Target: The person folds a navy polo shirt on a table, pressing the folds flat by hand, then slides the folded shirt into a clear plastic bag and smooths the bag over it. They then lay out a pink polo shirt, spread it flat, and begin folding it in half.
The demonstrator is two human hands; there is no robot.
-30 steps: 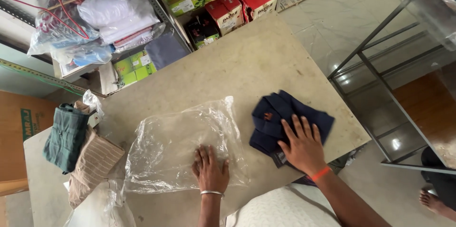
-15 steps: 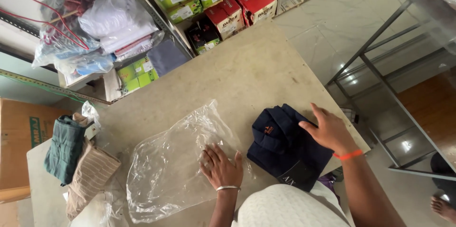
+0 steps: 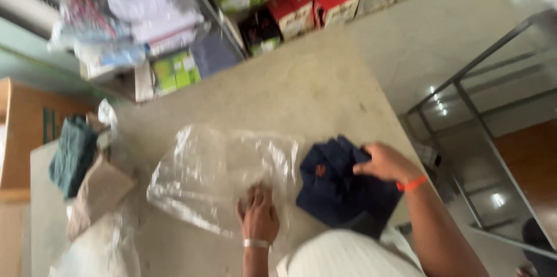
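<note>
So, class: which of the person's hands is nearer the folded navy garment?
Right. The right hand rests on the navy garment; the left hand presses the clear plastic bag beside it.

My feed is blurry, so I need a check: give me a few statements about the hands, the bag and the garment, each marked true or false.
1. The left hand rests on the clear plastic bag. True.
2. The right hand holds a red box. False: it grips the folded navy garment.
3. The garment is already inside the bag. False: it lies beside the bag on the table.
4. An orange band is on the right wrist. True.
5. Folded cloths lie at the table's left end. True.
</note>
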